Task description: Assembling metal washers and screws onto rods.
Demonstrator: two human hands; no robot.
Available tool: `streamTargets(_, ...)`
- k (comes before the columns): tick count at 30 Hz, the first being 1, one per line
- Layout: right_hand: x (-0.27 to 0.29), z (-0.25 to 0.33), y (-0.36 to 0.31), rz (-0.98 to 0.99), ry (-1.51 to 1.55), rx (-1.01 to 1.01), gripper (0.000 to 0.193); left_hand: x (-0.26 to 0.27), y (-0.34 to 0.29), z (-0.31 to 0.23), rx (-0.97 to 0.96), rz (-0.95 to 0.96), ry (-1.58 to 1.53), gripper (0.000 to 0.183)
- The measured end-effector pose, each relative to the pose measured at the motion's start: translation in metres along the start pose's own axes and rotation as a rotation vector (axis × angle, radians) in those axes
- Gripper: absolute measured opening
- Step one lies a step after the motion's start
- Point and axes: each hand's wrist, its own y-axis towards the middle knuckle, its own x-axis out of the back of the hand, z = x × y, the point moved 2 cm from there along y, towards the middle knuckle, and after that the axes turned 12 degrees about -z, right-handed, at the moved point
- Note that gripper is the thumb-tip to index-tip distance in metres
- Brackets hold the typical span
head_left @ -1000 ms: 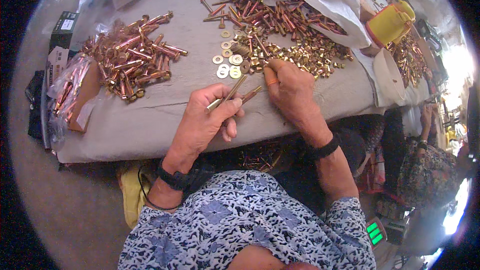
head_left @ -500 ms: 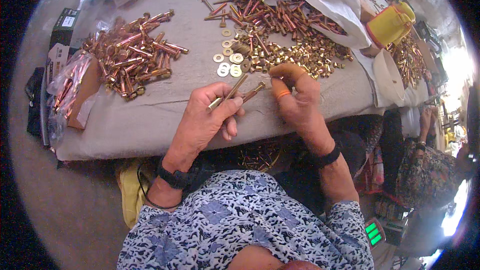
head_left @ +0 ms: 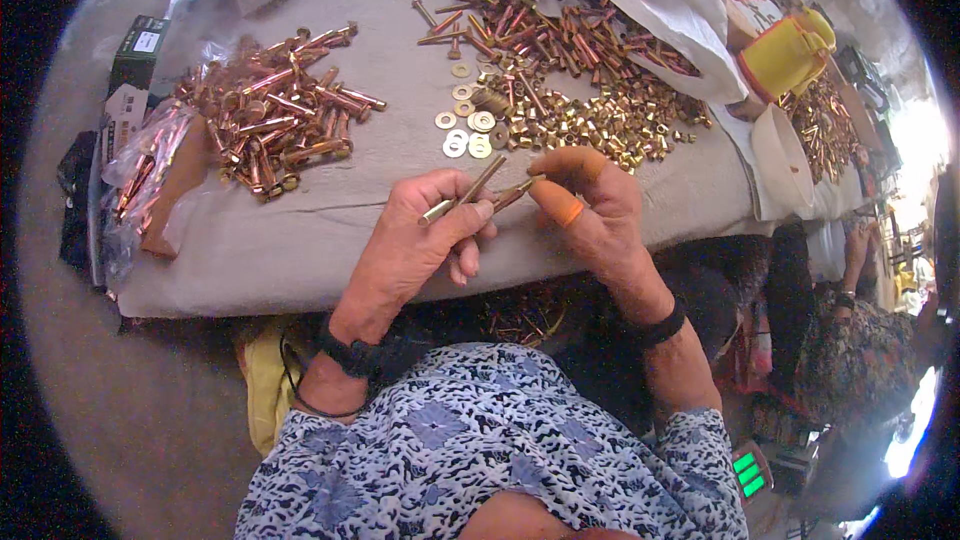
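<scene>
Two long brass-coloured bolts cross in my left hand (head_left: 405, 235), which is closed around them. One bolt (head_left: 487, 178) points up and away, its near end showing past the thumb. The other bolt (head_left: 512, 196) slants right to my right hand (head_left: 600, 215). Thumb and forefinger of that hand wear orange finger cots (head_left: 556, 202) and pinch at this bolt's far end. Whether a small nut sits between those fingertips is hidden. Just beyond the hands lie flat washers (head_left: 445, 120) and a heap of small brass-coloured nuts (head_left: 625, 125).
Bolts with sleeves are heaped (head_left: 270, 130) at the left, near a clear plastic bag (head_left: 135, 185) and a dark box (head_left: 138, 52). Loose bolts (head_left: 570, 35) spill from a white sack (head_left: 660, 0). A yellow container (head_left: 785, 58) and white bowl (head_left: 778, 155) stand right.
My right hand has come left from beside the nuts, and its fingertips now meet the end of the slanting bolt. My left hand keeps its hold on both bolts.
</scene>
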Motion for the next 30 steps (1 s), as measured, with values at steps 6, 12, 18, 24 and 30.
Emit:
streamTargets(6,0.003,-0.003,-0.005,0.041,0.116,-0.196,0.015,0.002,0.001,0.002,0.016,0.029,0.007,0.010)
streamTargets(12,0.007,0.002,-0.003,0.080,-0.126,-0.014,0.015,0.001,0.000,0.002,0.005,0.024,0.040,0.010)
streamTargets(18,0.007,-0.003,-0.006,0.077,-0.049,-0.173,0.016,-0.003,-0.003,0.000,-0.007,-0.009,0.091,0.012)
streamTargets(24,0.002,0.000,-0.007,0.017,0.214,-0.208,0.019,-0.003,-0.002,0.000,-0.004,-0.020,0.105,0.011)
streamTargets(30,0.013,0.000,-0.005,-0.058,0.021,-0.203,0.019,-0.002,-0.001,0.003,-0.020,-0.021,0.078,0.012)
